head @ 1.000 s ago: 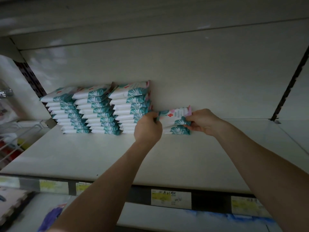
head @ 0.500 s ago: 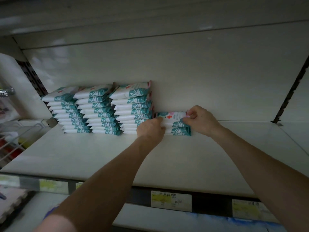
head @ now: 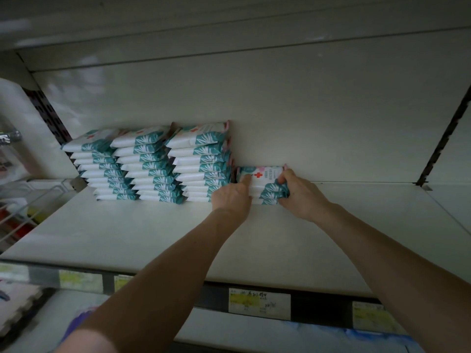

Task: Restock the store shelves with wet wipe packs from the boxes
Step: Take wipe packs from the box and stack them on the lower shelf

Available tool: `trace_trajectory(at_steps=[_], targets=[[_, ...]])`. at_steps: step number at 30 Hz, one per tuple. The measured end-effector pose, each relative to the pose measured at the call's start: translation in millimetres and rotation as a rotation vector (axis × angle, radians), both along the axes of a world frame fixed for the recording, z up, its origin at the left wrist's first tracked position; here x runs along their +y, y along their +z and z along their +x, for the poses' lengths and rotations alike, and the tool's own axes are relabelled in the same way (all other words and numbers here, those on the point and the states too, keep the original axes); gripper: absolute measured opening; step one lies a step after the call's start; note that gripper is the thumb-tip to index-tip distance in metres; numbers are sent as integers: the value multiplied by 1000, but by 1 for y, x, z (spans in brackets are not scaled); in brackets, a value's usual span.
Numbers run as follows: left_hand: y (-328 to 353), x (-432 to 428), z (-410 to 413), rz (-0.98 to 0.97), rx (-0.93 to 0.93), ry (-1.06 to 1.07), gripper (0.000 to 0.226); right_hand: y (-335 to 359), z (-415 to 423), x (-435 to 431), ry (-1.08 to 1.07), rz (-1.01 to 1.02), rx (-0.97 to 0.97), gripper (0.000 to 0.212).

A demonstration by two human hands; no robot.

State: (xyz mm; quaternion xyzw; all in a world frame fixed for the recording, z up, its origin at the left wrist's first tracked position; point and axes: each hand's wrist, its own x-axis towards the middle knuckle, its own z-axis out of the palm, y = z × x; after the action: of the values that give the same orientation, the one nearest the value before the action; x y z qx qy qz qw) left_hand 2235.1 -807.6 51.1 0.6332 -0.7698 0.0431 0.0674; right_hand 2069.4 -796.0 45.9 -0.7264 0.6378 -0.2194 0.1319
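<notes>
White shelf board [head: 153,238] under dim light, backed by a plain pale back panel [head: 305,110]; work is at the rear of the board.

Fingers: the left index finger [head: 246,179] lies extended across the top of the short stack [head: 265,186]. The other left fingers are curled against the stack's left front corner. The thumb is hidden, so whether it clamps cannot be told. The right fingers [head: 283,178] are curled round the stack's right end, pinching the teal edges together.

Hands: the left hand [head: 233,197] and the right hand [head: 298,192] bracket the stack from both ends, forearms reaching up from below.

Task item: the short stack appears to be about three wet wipe packs high, flat on the board, against the back panel and touching the nearest of the tall stacks [head: 201,161].

Surroundings: three tall stacks stand side by side to the left. Price labels [head: 258,303] line the front rail. A wire basket [head: 30,207] sits beyond the left end. No supply box is in view.

Assessment: the step in hand looks like squaring the fourth column. Three columns are complete and the fourth is roughly a third of their height. The board to its right is unstocked, as is everything in front, so the greater part of the restocking remains.
</notes>
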Motion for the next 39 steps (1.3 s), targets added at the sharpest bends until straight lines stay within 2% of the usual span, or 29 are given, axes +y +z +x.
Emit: trace_trajectory(at_steps=[4, 8, 11, 19, 22, 25, 29, 31, 35, 39], targets=[[-5, 1, -5, -14, 45, -2, 43, -2, 4, 1, -41, 2, -19, 35], [-5, -1, -5, -23, 30, 15, 39, 10, 7, 6, -92, -117, 195, 39], [-7, -2, -6, -42, 21, 36, 35, 19, 15, 8, -14, -246, 269, 32], [5, -3, -5, 42, -51, 76, 39, 17, 27, 2, -21, -141, 298, 35], [12, 1, -9, 73, 5, 115, 40, 25, 29, 6, -39, -90, 296, 37], [19, 9, -10, 47, 246, 145, 36, 34, 27, 15, -98, -65, 136, 39], [27, 27, -26, 117, 914, 156, 33, 42, 23, 43, -209, -59, -147, 33], [29, 43, -38, 172, 1122, 165, 30, 43, 18, 66, -265, -64, -256, 30], [29, 79, -58, 302, 1316, 112, 27, 36, 10, 113, -376, -55, -394, 27], [29, 120, -66, 429, 1401, 42, 26, 27, 9, 157, -502, -51, -484, 26]])
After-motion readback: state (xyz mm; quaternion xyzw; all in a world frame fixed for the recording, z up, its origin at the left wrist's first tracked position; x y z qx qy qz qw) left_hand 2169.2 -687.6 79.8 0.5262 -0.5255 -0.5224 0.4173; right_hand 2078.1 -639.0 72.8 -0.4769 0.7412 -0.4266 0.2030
